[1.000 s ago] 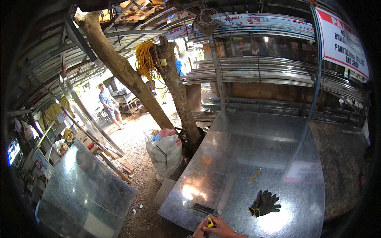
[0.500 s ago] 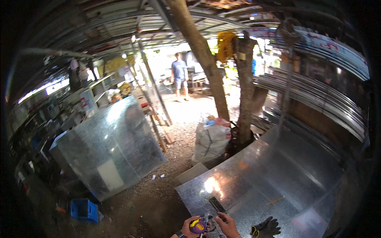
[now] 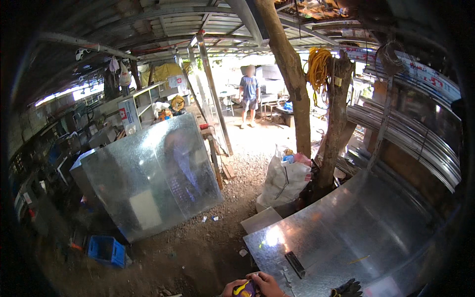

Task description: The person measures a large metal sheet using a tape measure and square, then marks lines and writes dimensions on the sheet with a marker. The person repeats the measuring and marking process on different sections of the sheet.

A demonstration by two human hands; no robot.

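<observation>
At the bottom edge of the head view, my left hand (image 3: 228, 289) is closed around a purple and yellow tape measure (image 3: 243, 289). My right hand (image 3: 268, 284) meets it from the other side, fingers bent and pressed against the tape measure's far end. Its fingertips are partly hidden. Both hands are close together, just left of a large sheet-metal surface (image 3: 316, 257). On that metal lies a dark, narrow bar-shaped piece (image 3: 295, 265), ahead of my right hand. Dark work gloves (image 3: 348, 289) rest farther right, near a thin yellow stick like a pencil (image 3: 359, 259).
A big sheet-metal box (image 3: 153, 178) stands left, with a blue crate (image 3: 106, 251) on the ground before it. A stuffed white sack (image 3: 284, 180) leans near two tree trunks (image 3: 336, 123). A person (image 3: 250, 94) stands far off. Long metal stock (image 3: 401, 133) is racked at right.
The view has swung left, so the scene sits farther right. My hands have drawn closer together over the tape measure, my right fingers now against it.
</observation>
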